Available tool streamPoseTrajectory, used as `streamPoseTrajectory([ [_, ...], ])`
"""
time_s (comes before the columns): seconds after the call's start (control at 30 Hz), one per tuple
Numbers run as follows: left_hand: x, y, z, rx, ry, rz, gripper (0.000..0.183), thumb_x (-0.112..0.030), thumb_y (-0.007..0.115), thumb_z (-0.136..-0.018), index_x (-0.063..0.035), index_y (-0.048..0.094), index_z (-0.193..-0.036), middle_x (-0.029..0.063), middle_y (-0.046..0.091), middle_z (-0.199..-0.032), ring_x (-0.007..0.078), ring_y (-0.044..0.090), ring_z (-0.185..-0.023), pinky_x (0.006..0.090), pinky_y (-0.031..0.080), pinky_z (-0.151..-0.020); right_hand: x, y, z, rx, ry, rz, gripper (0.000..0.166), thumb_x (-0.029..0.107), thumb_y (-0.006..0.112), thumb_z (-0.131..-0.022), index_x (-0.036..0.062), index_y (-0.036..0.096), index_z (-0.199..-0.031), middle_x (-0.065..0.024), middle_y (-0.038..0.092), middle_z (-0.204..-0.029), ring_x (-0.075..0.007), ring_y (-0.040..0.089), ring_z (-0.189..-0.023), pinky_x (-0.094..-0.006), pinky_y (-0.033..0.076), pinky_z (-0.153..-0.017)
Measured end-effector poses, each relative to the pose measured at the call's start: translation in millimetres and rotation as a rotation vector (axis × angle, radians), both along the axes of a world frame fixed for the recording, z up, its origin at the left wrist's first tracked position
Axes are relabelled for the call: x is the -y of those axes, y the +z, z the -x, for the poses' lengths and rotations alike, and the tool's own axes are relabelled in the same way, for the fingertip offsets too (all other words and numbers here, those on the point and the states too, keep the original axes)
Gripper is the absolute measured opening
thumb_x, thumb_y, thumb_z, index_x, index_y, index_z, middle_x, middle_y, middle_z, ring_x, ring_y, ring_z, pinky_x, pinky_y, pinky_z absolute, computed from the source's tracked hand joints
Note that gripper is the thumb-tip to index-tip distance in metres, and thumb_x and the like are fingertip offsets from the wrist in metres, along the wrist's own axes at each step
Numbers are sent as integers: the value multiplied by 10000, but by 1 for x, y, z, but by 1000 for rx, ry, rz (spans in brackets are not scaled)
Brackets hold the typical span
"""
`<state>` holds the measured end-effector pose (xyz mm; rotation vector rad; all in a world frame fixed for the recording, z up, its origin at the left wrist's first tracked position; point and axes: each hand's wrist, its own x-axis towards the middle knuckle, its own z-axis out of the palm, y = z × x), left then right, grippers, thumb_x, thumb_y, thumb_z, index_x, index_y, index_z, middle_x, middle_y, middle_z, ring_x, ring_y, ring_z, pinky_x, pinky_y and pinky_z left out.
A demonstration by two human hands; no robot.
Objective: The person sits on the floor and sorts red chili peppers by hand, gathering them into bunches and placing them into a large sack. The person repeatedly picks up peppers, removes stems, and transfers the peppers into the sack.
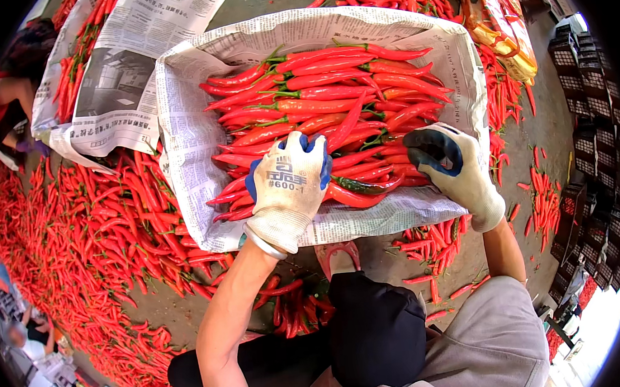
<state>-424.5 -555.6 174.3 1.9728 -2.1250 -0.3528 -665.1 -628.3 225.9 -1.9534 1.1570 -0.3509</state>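
Observation:
A box lined with newspaper (191, 121) lies before me, with red chilli peppers (331, 106) laid in it mostly crosswise. My left hand (290, 178), in a white glove with a blue-coated palm, reaches down over the peppers. A slanted red chilli (349, 121) rises from between its thumb and fingers. At the box's right end, my right hand (453, 162) wears a matching glove. Its thumb and fingers curve apart around a gap, close to the pepper tips, with nothing visible between them. A partly dark-green chilli (363, 185) rests near the front wall.
Loose chillies (103, 245) cover the floor at left, with smaller piles (542, 204) at right. Another newspaper-lined box (119, 88) stands upper left, near a crouching person (12, 101). An orange sack (497, 24) lies upper right. Dark plastic crates (586, 136) line the right side.

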Motion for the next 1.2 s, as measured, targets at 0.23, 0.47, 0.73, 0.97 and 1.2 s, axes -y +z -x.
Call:
streamPoseTrajectory([
  [0.23,17,3,-4,96,-146,16,268,-216,643,-794,-139,634,-1051,92,560,-952,278,586,-863,397,498,-707,-28,-29,-5,-558,156,154,337,349,744,-728,86,673,-927,-134,659,-821,-322,643,-784,-414,510,-723],
  [0.47,-7,15,0,-92,-411,-68,318,-338,652,-826,-149,632,-1080,106,552,-956,276,581,-845,406,498,-685,-31,-47,-8,-573,128,102,305,301,722,-735,70,654,-922,-135,658,-822,-335,643,-794,-425,508,-707],
  [0.73,-14,31,-1,101,-496,-271,384,-263,681,-760,-138,613,-1117,97,560,-1010,273,591,-907,401,502,-709,-30,3,-21,-699,306,289,255,291,669,-779,85,572,-891,-107,636,-743,-287,653,-719,-417,504,-640],
  [0.97,-22,22,-1,72,-452,-275,309,-209,630,-789,-144,631,-1091,87,571,-946,258,608,-877,379,509,-667,-27,25,-6,-793,294,328,224,283,661,-793,102,569,-889,-96,639,-780,-277,651,-779,-425,489,-677],
  [1.2,-18,19,1,86,-456,-336,280,-264,637,-799,-162,650,-1059,77,567,-910,258,606,-851,385,504,-653,-27,47,13,-755,196,494,226,267,697,-772,125,600,-918,-58,626,-821,-260,635,-776,-410,484,-626],
])
